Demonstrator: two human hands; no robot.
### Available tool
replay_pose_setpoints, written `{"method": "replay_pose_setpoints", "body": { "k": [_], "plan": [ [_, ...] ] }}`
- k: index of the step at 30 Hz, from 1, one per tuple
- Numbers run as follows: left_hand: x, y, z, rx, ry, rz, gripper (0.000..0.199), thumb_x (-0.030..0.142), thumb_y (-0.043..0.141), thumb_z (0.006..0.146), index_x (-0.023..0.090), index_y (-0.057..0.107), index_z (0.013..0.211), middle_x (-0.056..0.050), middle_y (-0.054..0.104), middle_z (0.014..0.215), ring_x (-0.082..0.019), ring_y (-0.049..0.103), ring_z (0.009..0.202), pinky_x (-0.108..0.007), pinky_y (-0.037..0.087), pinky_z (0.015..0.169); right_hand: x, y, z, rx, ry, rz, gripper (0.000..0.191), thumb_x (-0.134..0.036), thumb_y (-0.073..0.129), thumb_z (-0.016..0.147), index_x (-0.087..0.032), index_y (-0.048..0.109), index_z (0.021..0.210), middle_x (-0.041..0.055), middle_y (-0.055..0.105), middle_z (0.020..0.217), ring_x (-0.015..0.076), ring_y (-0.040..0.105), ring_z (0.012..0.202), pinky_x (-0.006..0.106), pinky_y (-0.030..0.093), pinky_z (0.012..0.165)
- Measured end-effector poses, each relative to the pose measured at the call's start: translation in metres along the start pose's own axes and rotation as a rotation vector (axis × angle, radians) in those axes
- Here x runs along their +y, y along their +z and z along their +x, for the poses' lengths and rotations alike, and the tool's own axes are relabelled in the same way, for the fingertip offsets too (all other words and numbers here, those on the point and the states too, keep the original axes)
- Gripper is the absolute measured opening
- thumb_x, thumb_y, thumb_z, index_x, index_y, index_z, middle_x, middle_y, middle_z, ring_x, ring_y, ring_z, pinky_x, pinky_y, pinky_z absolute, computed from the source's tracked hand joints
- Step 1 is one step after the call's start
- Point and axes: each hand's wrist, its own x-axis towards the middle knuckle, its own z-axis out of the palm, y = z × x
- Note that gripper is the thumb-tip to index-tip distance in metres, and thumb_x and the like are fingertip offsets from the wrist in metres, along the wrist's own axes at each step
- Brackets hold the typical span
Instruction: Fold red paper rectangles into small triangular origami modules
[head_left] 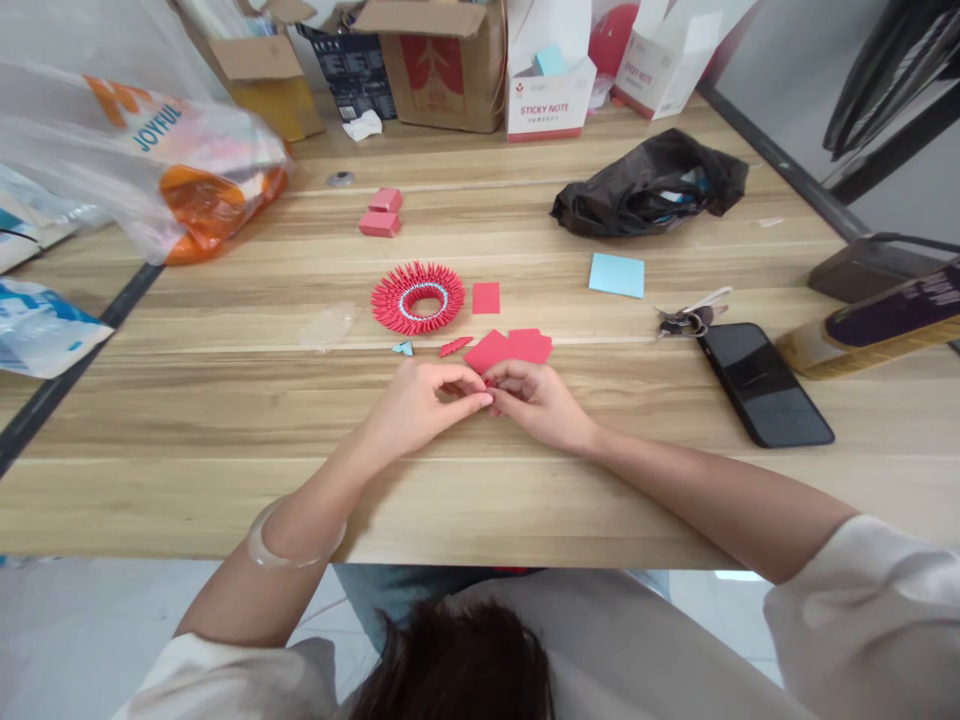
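My left hand point(424, 405) and my right hand point(544, 408) meet fingertip to fingertip near the table's front. Both pinch a small red piece of paper point(487, 383), mostly covered by the fingers, so its shape is hard to see. Just beyond them lie several loose red paper sheets point(529, 346) and a single red square point(486, 298). To the left stands a ring of folded red paper pieces point(390, 300) with a pale blue inner band. A short row of folded red pieces point(454, 346) and a folded light blue piece point(403, 348) rest in front of it.
Two pink-red blocks point(380, 223) and a light blue note pad point(616, 275) lie farther back. On the right are keys point(684, 321), a phone point(765, 385) and a bottle point(877, 320). Behind sit a black plastic bag point(652, 190), cardboard boxes point(450, 85) and a shopping bag point(202, 170).
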Motion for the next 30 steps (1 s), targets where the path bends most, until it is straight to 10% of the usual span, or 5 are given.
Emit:
{"method": "replay_pose_setpoints", "body": {
  "k": [30],
  "plan": [
    [-0.0036, 0.0002, -0.0051, -0.156, 0.095, 0.303, 0.012, 0.028, 0.056, 0.086, 0.017, 0.06, 0.085, -0.001, 0.067, 0.081, -0.015, 0.062, 0.075, -0.026, 0.043, 0.067, -0.0046, 0.0005, -0.0018, -0.061, -0.041, -0.161, 0.003, -0.015, 0.053, 0.077, -0.015, 0.056, 0.079, 0.0002, 0.058, 0.07, 0.0091, 0.052, 0.059, 0.022, 0.04, 0.055]
  ]
}}
